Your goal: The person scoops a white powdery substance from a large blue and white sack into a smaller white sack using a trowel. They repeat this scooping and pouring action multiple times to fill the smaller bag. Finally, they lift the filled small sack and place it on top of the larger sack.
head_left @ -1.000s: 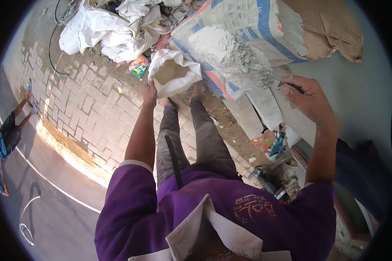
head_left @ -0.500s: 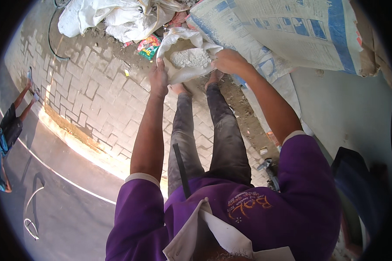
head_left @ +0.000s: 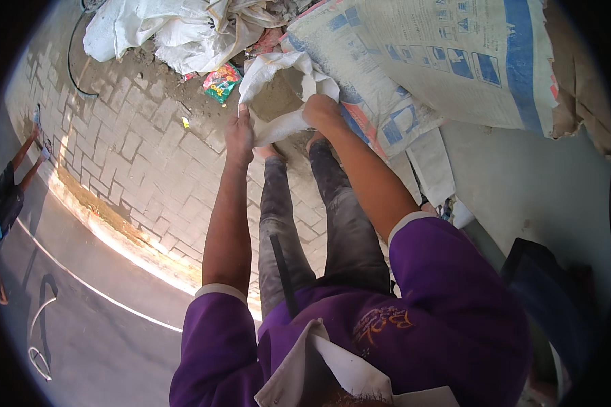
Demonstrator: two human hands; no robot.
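A white woven sack (head_left: pixel 252 76) stands mouth-up on the paving in front of my feet. Inside its mouth, grey-brown powder or sand (head_left: pixel 277 98) shows. My left hand (head_left: pixel 239 134) is closed on the near left rim, thumb up along the fabric. At the near right rim, my right hand (head_left: pixel 323 112) is a closed fist on the sack's fabric; its fingertips are hidden. A pale patch shows just past its knuckles, and I cannot tell whether that is fabric or powder.
A large printed paper bag (head_left: pixel 448 61) with blue bands lies to the right, against a grey wall. Crumpled white sacks (head_left: pixel 183 34) and a colourful wrapper (head_left: pixel 222 83) lie at the far left. A person (head_left: pixel 10 190) is at the left, by the road.
My right hand has shifted left and slightly nearer, with the sack's rim. The lumpy whitish powder seen inside the sack earlier no longer shows. My left hand keeps its hold.
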